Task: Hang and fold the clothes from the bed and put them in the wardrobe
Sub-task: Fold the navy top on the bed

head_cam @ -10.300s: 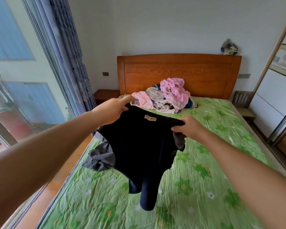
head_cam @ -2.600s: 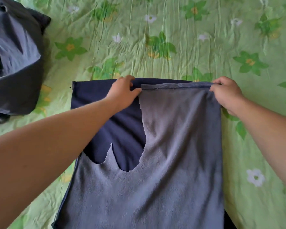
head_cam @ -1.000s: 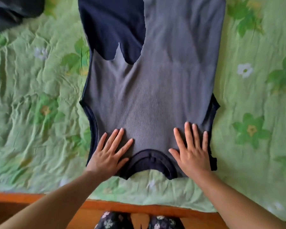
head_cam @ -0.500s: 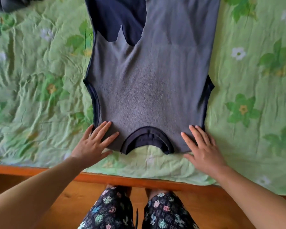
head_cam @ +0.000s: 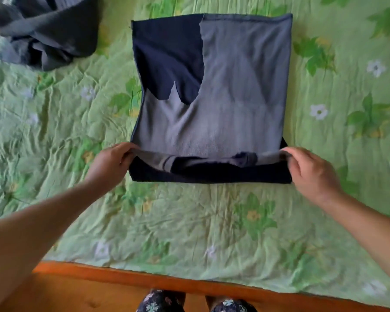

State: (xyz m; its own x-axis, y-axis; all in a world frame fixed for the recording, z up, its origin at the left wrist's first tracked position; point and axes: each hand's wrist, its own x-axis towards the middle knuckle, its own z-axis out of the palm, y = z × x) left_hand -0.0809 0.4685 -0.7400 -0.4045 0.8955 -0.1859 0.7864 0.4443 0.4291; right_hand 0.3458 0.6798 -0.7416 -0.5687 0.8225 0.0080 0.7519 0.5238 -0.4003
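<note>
The grey and navy cloth garment (head_cam: 223, 104) in the middle of the frame is a soft knit, matt throughout. Its grey face looks faintly fuzzy, almost fleecy, while the navy patch at its upper left is smoother and flatter (the same navy shows along the turned-up near edge). The green flower-printed cloth bedspread (head_cam: 189, 221) under it is thin, matt and crinkled all over with fine puckered wrinkles. The dark grey crumpled cloth garment (head_cam: 47, 32) at the upper left is matt too, lying in soft folds. Along the bottom, the orange-brown wooden bed rail (head_cam: 189, 283) is smooth with a slight sheen, and the brown wooden floor (head_cam: 65, 296) below looks likewise polished.
</note>
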